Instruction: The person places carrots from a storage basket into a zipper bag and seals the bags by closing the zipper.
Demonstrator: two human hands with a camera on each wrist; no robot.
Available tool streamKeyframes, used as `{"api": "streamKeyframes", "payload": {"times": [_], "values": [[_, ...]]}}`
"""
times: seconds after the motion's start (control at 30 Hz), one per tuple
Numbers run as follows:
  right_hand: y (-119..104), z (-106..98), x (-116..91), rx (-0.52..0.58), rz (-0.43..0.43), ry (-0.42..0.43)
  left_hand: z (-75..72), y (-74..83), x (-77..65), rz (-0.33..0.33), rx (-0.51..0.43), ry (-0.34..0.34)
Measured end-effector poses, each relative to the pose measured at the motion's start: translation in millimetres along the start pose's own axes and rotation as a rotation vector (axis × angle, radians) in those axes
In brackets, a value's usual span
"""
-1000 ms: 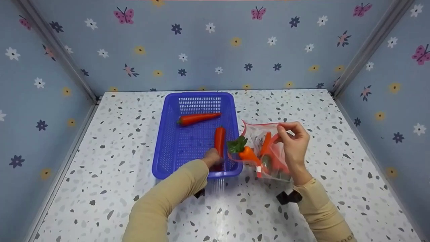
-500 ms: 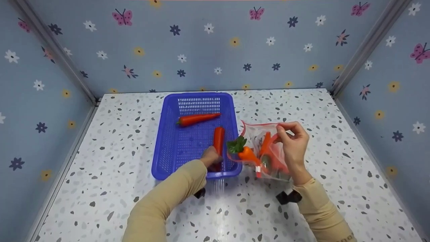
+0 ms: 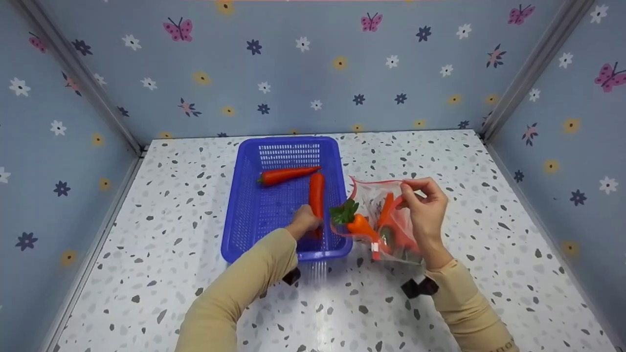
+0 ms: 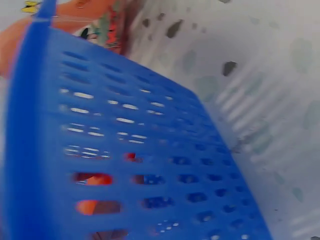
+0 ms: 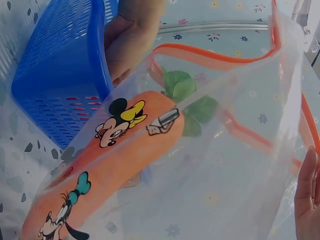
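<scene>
Inside the blue basket (image 3: 313,255), my left hand (image 3: 304,219) grips the lower part of a long red chili pepper (image 3: 317,193). A second red chili pepper (image 3: 288,175) with a green stem end lies across the far part of the basket. My right hand (image 3: 426,208) pinches the red-edged mouth of a clear zip bag (image 3: 381,188), holding it open. An orange carrot (image 3: 361,225) with green leaves sticks out of the bag's mouth. More orange and green pieces show dimly through the plastic. In the right wrist view, cartoon figures are printed on the bag (image 5: 240,185).
The basket stands on a speckled white tabletop (image 3: 146,254), with the bag close to its right side. Patterned panels (image 3: 313,73) rise at the back and both sides. In the left wrist view, the basket's slotted wall (image 4: 135,140) hides most of the left hand's work.
My left hand has moved slightly away from me and left, and the gripped chili pepper has shifted toward the far end. The right hand and bag stay nearly in place.
</scene>
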State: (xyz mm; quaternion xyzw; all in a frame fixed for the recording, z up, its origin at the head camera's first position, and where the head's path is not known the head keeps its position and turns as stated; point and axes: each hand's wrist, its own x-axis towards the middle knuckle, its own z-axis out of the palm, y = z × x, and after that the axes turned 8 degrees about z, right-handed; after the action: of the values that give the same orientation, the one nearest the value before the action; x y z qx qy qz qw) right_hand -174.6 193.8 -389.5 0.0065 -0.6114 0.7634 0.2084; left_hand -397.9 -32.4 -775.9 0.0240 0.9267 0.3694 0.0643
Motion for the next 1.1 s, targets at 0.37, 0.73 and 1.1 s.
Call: {"api": "streamKeyframes", "payload": {"times": [0.37,0.73,1.1], "values": [[-6.9,3.7,-2.5,-0.032,0.009,0.011,-138.5,152.8,-130.9,-0.050,-0.291,-0.062],[-6.1,3.7,-2.3,0.003,-0.017,-0.004,-220.6,242.8,-220.8,0.019,-0.373,-0.055],[8.4,-4.1,5.6,-0.007,0.001,0.020,-234.4,253.8,-258.1,0.200,-0.329,-0.069]]}}
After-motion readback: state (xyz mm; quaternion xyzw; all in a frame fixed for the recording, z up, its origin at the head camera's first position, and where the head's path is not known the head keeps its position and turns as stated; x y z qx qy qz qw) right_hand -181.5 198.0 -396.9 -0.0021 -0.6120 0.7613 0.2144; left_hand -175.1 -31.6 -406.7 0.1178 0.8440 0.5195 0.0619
